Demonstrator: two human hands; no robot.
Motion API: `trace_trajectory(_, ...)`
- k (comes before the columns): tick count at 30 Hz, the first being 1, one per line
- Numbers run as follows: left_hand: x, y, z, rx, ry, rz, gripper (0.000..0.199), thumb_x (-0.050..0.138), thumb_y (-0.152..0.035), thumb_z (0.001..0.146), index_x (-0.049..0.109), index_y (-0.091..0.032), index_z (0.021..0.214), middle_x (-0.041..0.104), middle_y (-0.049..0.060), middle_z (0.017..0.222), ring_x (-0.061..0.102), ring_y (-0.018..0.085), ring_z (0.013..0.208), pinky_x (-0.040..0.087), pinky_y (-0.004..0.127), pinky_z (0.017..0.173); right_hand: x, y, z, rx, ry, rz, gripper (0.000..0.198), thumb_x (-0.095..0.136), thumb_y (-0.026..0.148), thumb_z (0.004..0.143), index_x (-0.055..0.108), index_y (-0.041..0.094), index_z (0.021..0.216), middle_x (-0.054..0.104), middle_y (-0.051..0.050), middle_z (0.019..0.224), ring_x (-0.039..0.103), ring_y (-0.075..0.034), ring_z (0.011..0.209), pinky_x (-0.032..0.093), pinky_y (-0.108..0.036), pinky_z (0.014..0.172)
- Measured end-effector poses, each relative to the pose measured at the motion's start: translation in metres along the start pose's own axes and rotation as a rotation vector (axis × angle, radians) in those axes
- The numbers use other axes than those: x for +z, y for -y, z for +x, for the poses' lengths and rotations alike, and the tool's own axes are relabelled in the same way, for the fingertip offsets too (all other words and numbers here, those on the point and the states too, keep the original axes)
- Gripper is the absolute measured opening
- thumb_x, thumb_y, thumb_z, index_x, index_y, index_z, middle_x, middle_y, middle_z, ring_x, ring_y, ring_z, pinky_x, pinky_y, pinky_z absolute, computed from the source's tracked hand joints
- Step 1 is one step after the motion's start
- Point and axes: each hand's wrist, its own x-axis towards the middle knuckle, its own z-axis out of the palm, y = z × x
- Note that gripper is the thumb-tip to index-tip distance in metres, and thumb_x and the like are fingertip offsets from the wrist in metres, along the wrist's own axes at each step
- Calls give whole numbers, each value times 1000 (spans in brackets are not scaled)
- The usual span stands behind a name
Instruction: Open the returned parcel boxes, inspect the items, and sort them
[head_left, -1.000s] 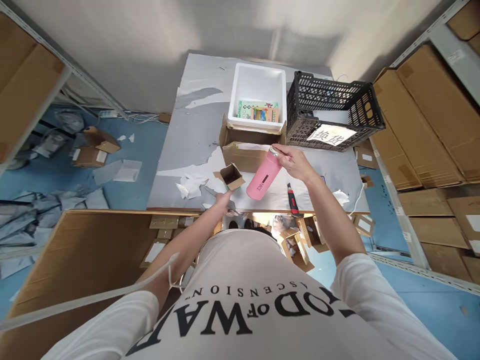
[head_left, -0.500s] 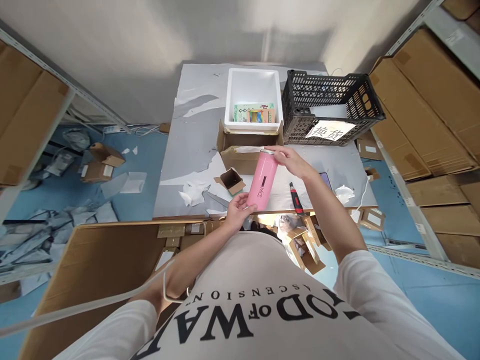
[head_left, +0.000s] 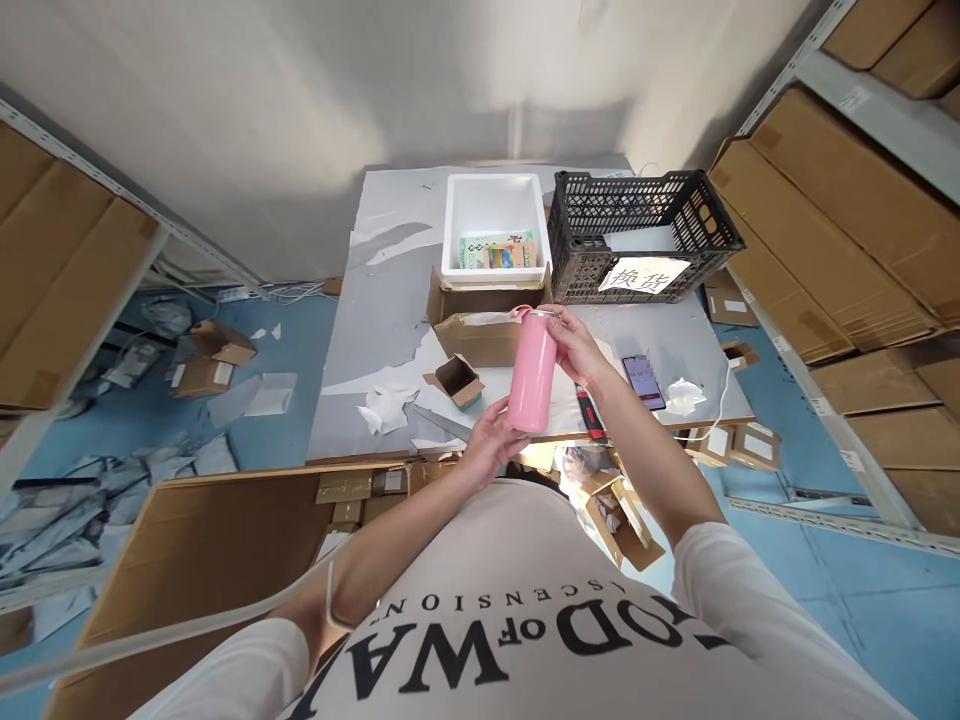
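A pink tumbler [head_left: 534, 372] with a metal rim and a small pink strap at its top is held nearly upright above the table's front edge. My left hand [head_left: 491, 440] grips it near the base, fingers beneath and beside it. Around the upper right side, just below the rim, my right hand [head_left: 574, 345] is closed. The side turned to me is plain, without lettering. Behind the tumbler stands an open cardboard box [head_left: 480, 340]. A small open carton [head_left: 459, 382] lies to its left, and a red and black utility knife [head_left: 590, 412] lies under my right forearm.
At the back stand a white foam box [head_left: 450, 225] holding packets and a black plastic crate [head_left: 577, 270] with a paper sign. A phone [head_left: 643, 382] and crumpled paper [head_left: 684, 397] lie at right, more crumpled paper [head_left: 388, 408] at left. Shelves with cartons flank the table.
The pink tumbler has been turned about its length, so its printed lettering no longer shows and a strap appears at the top. It stands more upright. My view has shifted slightly.
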Motion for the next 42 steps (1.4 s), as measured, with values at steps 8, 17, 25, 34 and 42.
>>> trace_trajectory(8, 3, 11, -1, 124, -208, 127, 66, 90, -30, 53, 49, -25, 105, 68, 5, 100, 68, 20, 94, 52, 35, 87, 18, 3, -3, 13, -29, 219, 61, 71, 66, 64, 53, 28, 108, 64, 0, 99, 60, -16, 80, 48, -26, 66)
trace_trajectory(17, 12, 14, -15, 55, -9, -217, 48, 74, -46, 73, 56, -18, 107, 70, 9, 102, 69, 24, 95, 50, 43, 94, 18, 0, -15, -28, 193, 684, 46, 69, 57, 73, 54, 32, 109, 66, 0, 109, 62, -19, 84, 50, -34, 71)
trace_trajectory(25, 23, 26, -3, 222, -117, -171, 67, 82, -45, 65, 47, -26, 119, 62, 6, 117, 65, 21, 99, 53, 42, 89, 14, -4, -9, -56, 8, 604, 49, 80, 49, 67, 53, 31, 104, 60, 5, 93, 55, -11, 71, 47, -23, 63)
trace_trajectory(34, 29, 35, 9, 278, -262, -211, 47, 79, -40, 68, 53, -22, 103, 65, 3, 104, 66, 17, 86, 55, 34, 79, 5, -23, -2, -141, 29, 415, 60, 71, 64, 69, 51, 32, 116, 57, -2, 116, 57, -18, 97, 51, -32, 81)
trace_trajectory(42, 36, 35, 20, 116, -259, -321, 50, 56, -54, 82, 58, -13, 110, 70, 9, 88, 68, 19, 71, 56, 31, 68, -1, -23, -4, -108, -10, 602, 73, 76, 54, 68, 42, 45, 131, 56, 2, 115, 59, -17, 99, 54, -33, 78)
